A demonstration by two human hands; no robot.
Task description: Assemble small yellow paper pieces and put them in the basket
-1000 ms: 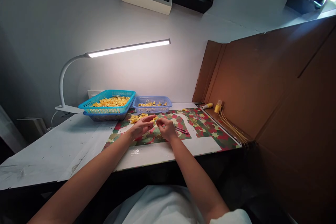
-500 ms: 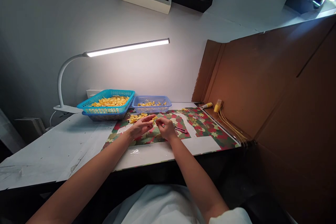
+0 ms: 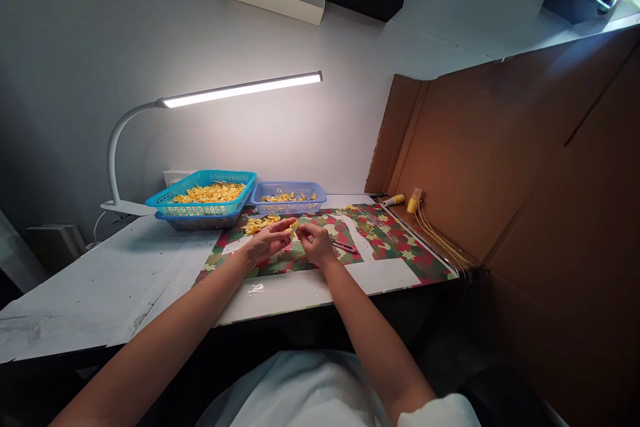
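Between my fingertips, above the patterned mat, is a small yellow petal-like piece. My left hand is closed in a pinch on it from the left. From the right, the fingers of my right hand are pinched together at the same piece; whether they also hold something finer, such as a wire, is too small to tell. A loose pile of yellow pieces lies just behind my left hand. Beside my right hand rests a tool with a reddish handle, partly hidden by that hand.
A turquoise basket of yellow pieces sits stacked on another at the back left. Next to it stands a lavender basket with more. A lamp reaches overhead. Yellow strands run along the right edge, by a tall cardboard wall.
Both hands stay at almost the same place, still pinching around the yellow piece. The whole view has shifted very slightly.
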